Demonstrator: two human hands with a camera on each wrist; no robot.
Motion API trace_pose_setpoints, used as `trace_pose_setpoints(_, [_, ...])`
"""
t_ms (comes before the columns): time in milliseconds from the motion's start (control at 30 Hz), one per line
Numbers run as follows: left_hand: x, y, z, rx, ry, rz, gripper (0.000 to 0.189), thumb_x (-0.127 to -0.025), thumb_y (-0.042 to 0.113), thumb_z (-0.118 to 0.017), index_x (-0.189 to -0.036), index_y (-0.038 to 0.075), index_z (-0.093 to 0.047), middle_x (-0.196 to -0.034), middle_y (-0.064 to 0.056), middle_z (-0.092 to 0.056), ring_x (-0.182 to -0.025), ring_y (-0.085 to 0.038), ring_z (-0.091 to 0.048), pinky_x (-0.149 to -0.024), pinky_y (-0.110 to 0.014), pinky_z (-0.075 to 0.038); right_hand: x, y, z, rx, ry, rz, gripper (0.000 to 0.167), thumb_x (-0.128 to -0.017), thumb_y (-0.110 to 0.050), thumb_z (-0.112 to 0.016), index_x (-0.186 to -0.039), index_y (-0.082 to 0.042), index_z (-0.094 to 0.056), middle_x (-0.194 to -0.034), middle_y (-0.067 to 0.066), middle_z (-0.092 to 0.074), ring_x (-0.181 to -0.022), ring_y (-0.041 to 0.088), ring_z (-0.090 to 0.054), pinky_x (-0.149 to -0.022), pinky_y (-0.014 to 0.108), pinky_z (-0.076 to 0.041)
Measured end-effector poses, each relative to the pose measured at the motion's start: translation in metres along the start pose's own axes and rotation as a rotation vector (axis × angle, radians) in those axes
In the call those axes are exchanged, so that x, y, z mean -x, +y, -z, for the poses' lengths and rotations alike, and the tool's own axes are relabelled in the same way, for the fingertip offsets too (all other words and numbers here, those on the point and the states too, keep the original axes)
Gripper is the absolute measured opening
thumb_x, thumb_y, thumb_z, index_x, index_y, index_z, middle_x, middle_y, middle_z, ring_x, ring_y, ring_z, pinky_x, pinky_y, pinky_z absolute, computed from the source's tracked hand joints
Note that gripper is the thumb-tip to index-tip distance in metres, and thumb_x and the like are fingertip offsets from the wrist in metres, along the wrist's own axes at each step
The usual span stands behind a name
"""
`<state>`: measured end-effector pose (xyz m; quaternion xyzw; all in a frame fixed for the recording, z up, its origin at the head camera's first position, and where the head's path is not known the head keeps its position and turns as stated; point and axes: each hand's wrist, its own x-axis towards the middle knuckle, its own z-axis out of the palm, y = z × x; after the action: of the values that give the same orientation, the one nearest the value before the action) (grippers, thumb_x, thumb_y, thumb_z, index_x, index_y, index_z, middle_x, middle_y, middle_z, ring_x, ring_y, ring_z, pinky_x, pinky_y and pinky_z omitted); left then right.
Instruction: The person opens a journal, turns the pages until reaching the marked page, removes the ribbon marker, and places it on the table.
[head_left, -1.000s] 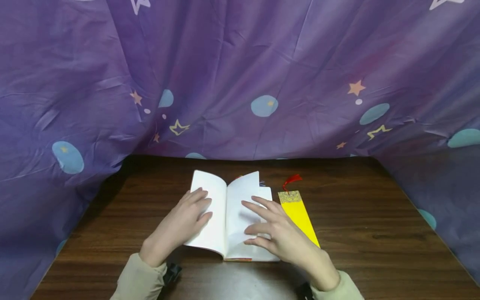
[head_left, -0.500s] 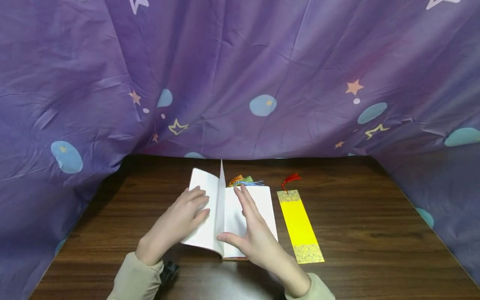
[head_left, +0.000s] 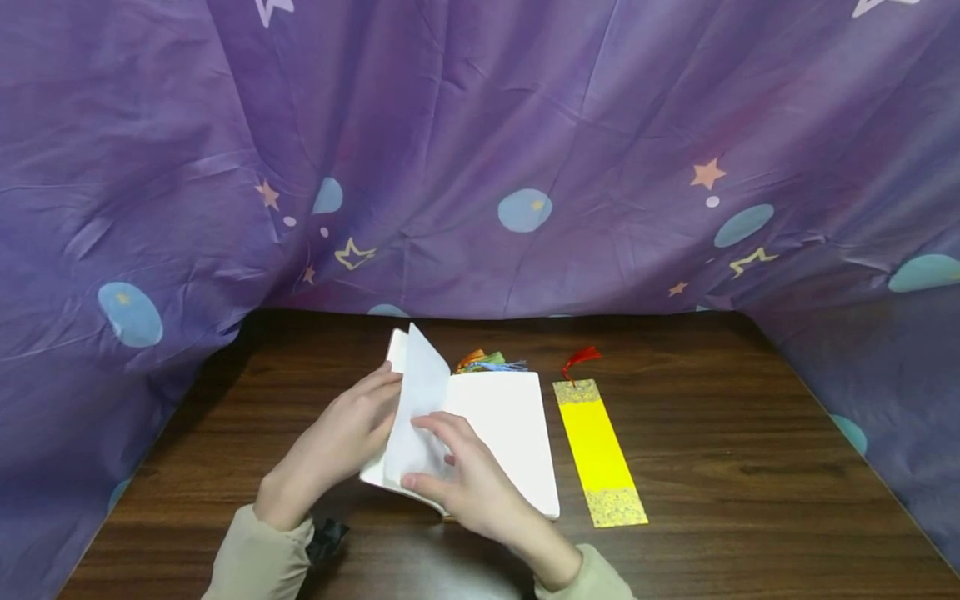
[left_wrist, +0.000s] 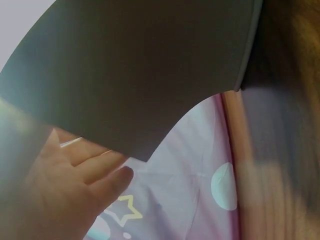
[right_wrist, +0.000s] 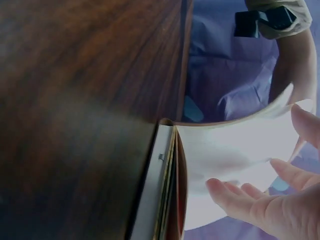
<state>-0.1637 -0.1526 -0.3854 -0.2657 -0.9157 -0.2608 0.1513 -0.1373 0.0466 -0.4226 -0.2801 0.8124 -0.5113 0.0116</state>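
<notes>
An open book with blank white pages (head_left: 506, 442) lies mid-table, its left half raised off the wood. One loose page (head_left: 423, 387) stands upright and tilts left. My left hand (head_left: 345, 429) rests over the left edge of the book, its fingertips partly hidden behind that page. In the left wrist view the fingers (left_wrist: 100, 167) pass behind the dark, shadowed sheet (left_wrist: 125, 75). My right hand (head_left: 472, 479) touches the turning page with spread fingers, thumb and index finger apart. From the right wrist view, its fingertips lie against the white page (right_wrist: 235, 150).
A yellow bookmark (head_left: 596, 446) with gold patterned ends and a red tassel (head_left: 582, 358) lies right of the book. Orange, green and blue tassels (head_left: 491, 362) stick out at the book's top edge. A purple star-print curtain (head_left: 450, 150) hangs around the dark wooden table (head_left: 750, 467).
My right hand has moved left, sweeping a page from the right side over toward the left. This uncovers the tassels and the whole bookmark. My left hand has shifted slightly left.
</notes>
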Motion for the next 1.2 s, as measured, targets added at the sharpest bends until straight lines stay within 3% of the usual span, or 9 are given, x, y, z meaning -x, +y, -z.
trace_pose_setpoints(200, [0.0, 0.003, 0.006, 0.016, 0.055, 0.005, 0.034, -0.095, 0.003, -0.059, -0.128, -0.006, -0.06, -0.133, -0.021, -0.056, -0.127, -0.035, -0.051, -0.102, -0.049, -0.044, 0.004, 0.0, -0.003, 0.145, -0.092, -0.003, 0.058, -0.084, -0.024, -0.079, -0.136, -0.016, -0.056, -0.149, 0.014, -0.04, -0.131, 0.027, -0.045, -0.104, 0.045, -0.044])
trace_pose_setpoints(333, [0.0, 0.007, 0.004, -0.008, 0.031, -0.001, 0.037, -0.094, 0.006, -0.061, -0.129, -0.005, -0.059, -0.136, -0.02, -0.054, -0.13, -0.034, -0.048, -0.105, -0.049, -0.041, 0.006, -0.002, -0.005, 0.253, -0.188, 0.002, 0.062, -0.085, -0.026, -0.077, -0.141, -0.018, -0.053, -0.155, 0.014, -0.032, -0.138, 0.029, -0.036, -0.11, 0.048, -0.036])
trace_pose_setpoints(567, [0.002, 0.005, -0.007, -0.093, -0.134, 0.027, 0.036, -0.095, 0.014, -0.06, -0.125, -0.005, -0.062, -0.138, -0.022, -0.052, -0.136, -0.039, -0.038, -0.11, -0.059, -0.029, 0.014, -0.003, -0.002, 0.401, -0.355, 0.055, 0.065, -0.088, -0.033, -0.073, -0.146, -0.019, -0.047, -0.16, 0.01, -0.022, -0.144, 0.029, -0.024, -0.114, 0.044, -0.031])
trace_pose_setpoints(833, [0.007, -0.004, -0.01, -0.132, -0.262, 0.096, 0.038, -0.094, 0.015, -0.063, -0.125, -0.005, -0.061, -0.14, -0.027, -0.048, -0.137, -0.043, -0.035, -0.111, -0.058, -0.028, 0.017, -0.008, 0.015, 0.442, -0.506, 0.082, 0.059, -0.09, -0.036, -0.071, -0.143, -0.02, -0.051, -0.156, 0.01, -0.032, -0.142, 0.025, -0.03, -0.113, 0.042, -0.033])
trace_pose_setpoints(967, [0.006, -0.005, -0.01, -0.137, -0.286, 0.106, 0.038, -0.093, 0.015, -0.065, -0.125, -0.006, -0.061, -0.139, -0.027, -0.048, -0.135, -0.044, -0.037, -0.11, -0.059, -0.029, 0.016, -0.009, 0.029, 0.433, -0.516, 0.053, 0.057, -0.09, -0.034, -0.071, -0.142, -0.02, -0.052, -0.152, 0.007, -0.04, -0.139, 0.021, -0.036, -0.111, 0.039, -0.035])
trace_pose_setpoints(1200, [0.005, -0.004, -0.01, -0.151, -0.317, 0.125, 0.04, -0.092, 0.015, -0.067, -0.125, -0.006, -0.061, -0.138, -0.028, -0.049, -0.133, -0.045, -0.039, -0.108, -0.061, -0.031, 0.016, 0.002, 0.056, 0.422, -0.434, -0.009, 0.056, -0.087, -0.029, -0.074, -0.139, -0.019, -0.055, -0.147, 0.006, -0.047, -0.134, 0.021, -0.043, -0.107, 0.043, -0.04])
